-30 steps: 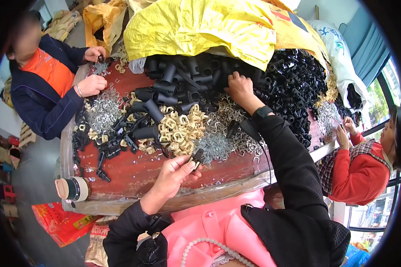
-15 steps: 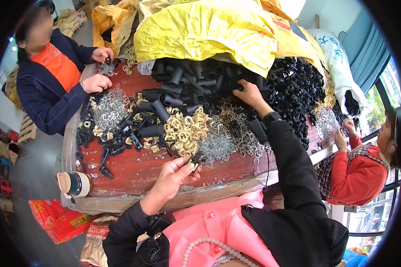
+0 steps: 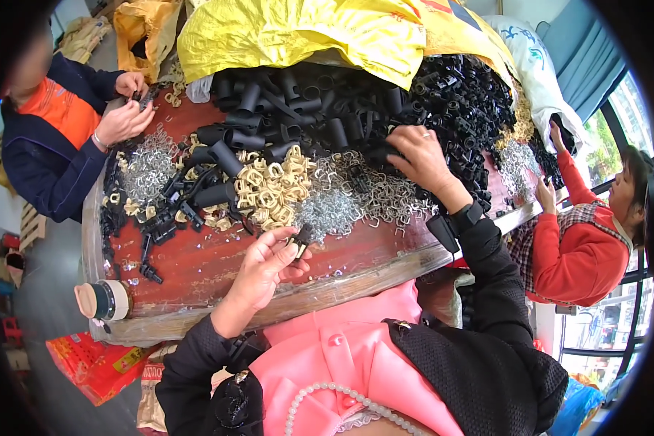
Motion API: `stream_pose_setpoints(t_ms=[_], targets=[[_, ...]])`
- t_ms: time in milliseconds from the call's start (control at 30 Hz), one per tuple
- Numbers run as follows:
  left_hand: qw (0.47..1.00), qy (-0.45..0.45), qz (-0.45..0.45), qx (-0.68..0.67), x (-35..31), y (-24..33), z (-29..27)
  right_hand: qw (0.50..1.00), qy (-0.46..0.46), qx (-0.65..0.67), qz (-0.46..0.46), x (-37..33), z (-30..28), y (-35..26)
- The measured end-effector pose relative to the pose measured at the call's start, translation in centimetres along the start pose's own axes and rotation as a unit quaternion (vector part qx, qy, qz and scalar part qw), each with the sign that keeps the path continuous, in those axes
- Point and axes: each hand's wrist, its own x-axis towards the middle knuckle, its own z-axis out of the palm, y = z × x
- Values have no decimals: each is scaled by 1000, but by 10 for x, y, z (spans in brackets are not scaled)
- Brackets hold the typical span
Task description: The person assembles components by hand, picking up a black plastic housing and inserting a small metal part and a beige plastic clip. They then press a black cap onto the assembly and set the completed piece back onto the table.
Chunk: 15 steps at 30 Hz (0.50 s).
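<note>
My left hand (image 3: 267, 260) is closed near the table's front edge, pinching a small black plastic part (image 3: 302, 237) with a cream-coloured bit on it. My right hand (image 3: 418, 161) reaches over the black plastic parts (image 3: 450, 109), beside the silver metal clips (image 3: 392, 200). Its thumb and fingers are curved but apart, with the tips close to dark pieces; no held thing shows between them. Left of the metal clips lies a heap of cream plastic rings (image 3: 272, 189), next to small silver springs or pins (image 3: 329, 214). Larger black tubes (image 3: 291, 120) lie behind these heaps.
A yellow sack (image 3: 305, 33) covers the back of the red table (image 3: 182, 272). A lidded cup (image 3: 103, 299) stands at the front left corner. One co-worker (image 3: 58, 138) handles a part at left; another (image 3: 578, 232) reaches toward a white sack (image 3: 538, 65) at right.
My right hand has drawn nearer along the black pile. The whole view has shifted a little. The left co-worker's hands have come together; the right co-worker's one hand has risen toward the sack.
</note>
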Motion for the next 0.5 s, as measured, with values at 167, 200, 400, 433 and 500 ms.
stream_pose_setpoints(t_ms=[167,200,400,433,500], targets=[[1000,21,10,0,-2,-3,1,993,-104,60,-16,-7,10,8],[1000,22,8,6,-3,-3,-1,993,-103,62,-19,-5,8,5],[999,13,20,29,-2,10,5,954,-73,288,26,4,-40,-43],[999,4,22,40,0,12,11,936,-74,343,16,4,-48,-54],[998,-6,23,62,1,16,22,909,-93,405,-5,4,-52,-80]])
